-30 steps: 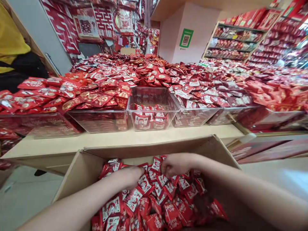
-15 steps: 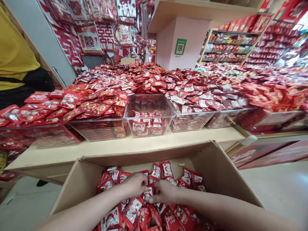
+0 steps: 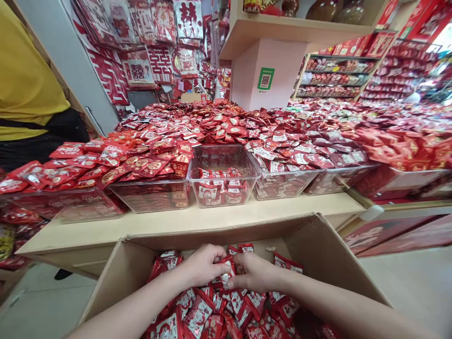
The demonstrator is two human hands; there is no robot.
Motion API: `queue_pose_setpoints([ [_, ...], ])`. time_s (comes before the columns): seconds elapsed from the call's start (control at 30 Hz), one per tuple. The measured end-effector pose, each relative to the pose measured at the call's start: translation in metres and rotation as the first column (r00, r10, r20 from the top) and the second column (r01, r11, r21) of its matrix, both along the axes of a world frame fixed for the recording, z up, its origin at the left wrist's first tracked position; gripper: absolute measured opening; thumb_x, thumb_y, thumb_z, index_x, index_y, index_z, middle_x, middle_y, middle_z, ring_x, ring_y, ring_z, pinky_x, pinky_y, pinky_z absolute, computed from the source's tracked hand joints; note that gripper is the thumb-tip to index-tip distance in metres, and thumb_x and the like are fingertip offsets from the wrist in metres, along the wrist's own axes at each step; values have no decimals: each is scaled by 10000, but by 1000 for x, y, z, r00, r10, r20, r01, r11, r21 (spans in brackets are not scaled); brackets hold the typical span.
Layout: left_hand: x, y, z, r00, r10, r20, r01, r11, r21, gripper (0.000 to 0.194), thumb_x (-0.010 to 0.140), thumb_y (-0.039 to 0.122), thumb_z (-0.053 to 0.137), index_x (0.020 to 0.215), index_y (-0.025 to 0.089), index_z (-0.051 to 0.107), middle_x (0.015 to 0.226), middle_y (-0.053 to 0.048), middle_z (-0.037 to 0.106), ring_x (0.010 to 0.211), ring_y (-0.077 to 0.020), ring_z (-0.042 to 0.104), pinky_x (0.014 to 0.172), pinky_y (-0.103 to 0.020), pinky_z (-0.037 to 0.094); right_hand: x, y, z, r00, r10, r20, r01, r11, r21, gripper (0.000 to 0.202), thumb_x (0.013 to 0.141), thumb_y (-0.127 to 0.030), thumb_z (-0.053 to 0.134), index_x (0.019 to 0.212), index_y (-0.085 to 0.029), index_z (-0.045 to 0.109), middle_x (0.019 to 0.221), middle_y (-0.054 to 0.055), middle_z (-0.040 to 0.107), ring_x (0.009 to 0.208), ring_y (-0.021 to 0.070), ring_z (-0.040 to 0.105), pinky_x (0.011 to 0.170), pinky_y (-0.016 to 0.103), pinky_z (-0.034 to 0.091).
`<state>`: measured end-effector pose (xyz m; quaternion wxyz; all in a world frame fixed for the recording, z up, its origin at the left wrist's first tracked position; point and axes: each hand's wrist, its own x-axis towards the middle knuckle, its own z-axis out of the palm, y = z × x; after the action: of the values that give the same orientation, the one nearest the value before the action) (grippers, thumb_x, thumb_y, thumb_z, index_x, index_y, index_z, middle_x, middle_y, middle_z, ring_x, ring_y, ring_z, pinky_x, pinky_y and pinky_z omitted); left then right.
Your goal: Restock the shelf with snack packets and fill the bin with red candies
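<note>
A small red and white candy packet (image 3: 226, 278) is held upright between my two hands, over the open cardboard box (image 3: 219, 233). My left hand (image 3: 205, 266) pinches its left side with thumb and fingers. Curled around its right side is my right hand (image 3: 252, 273), thumb at the lower edge. Many loose red and white packets (image 3: 197, 315) lie in a jumble beneath my hands and forearms. Straight ahead, a clear plastic bin (image 3: 222, 154) contains several similar packets, low and in neat rows.
The pale wooden counter (image 3: 165, 220) runs behind the box. Clear bins heaped with red packets (image 3: 151, 162) stand on both sides of the middle bin. A pink pillar (image 3: 282, 89) carries a shelf (image 3: 300, 28). At far left stands a person in a yellow top (image 3: 28, 80).
My hands have risen slightly from the pile, closing together around one packet that now stands between them. Packets beneath have shifted. The view has tilted a little, so the surroundings sit lower and farther right.
</note>
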<state>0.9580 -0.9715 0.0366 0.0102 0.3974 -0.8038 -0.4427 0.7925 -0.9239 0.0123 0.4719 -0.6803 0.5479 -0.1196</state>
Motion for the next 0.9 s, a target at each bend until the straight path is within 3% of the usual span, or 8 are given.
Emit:
queue_pose_setpoints([
  [0.17,3,-5,-3,999,35,-25,-36,999,-36,237,707,362,451,567,179,395,500,78,290,482,-83,268,431,-207,204,1,2,7,997,-50,57,51,998,-21,323,621,-445,598,675,-150,477,527,-59,354,493,62,294,422,179,226],
  [0.3,3,-9,-1,998,26,-56,-29,999,-45,251,747,385,406,599,186,361,539,77,293,509,-85,271,475,-205,253,-2,0,8,982,-96,165,104,994,-39,304,645,-393,593,794,-156,472,568,-56,382,512,66,318,444,174,260],
  [0.5,1,-6,6,996,-17,-84,15,1000,-19,240,777,378,368,646,179,403,602,60,345,591,-102,330,544,-209,311,-9,-2,23,995,-38,92,49,992,-120,245,643,-357,594,716,-163,463,565,-56,388,518,68,316,459,177,271],
  [0.7,1,-4,14,993,-66,-95,73,994,77,228,764,372,405,653,174,429,565,73,314,533,-82,306,491,-192,299,-14,0,40,999,22,-29,-26,990,-139,226,619,-325,612,717,-166,484,566,-55,436,506,66,343,441,173,266],
  [0.8,4,-1,19,985,-116,-130,136,979,155,178,720,339,490,768,168,501,591,70,410,535,-77,365,496,-182,329,-18,2,55,990,59,-131,-91,963,-253,181,645,-312,585,748,-177,522,600,-38,496,516,75,382,447,180,270],
  [0.9,7,2,18,969,-157,-193,202,949,242,261,682,310,544,910,182,539,738,34,551,648,-105,476,605,-207,399,-22,2,87,986,48,-160,-106,921,-374,151,687,-295,544,785,-180,543,644,-18,536,547,87,425,485,184,310],
])
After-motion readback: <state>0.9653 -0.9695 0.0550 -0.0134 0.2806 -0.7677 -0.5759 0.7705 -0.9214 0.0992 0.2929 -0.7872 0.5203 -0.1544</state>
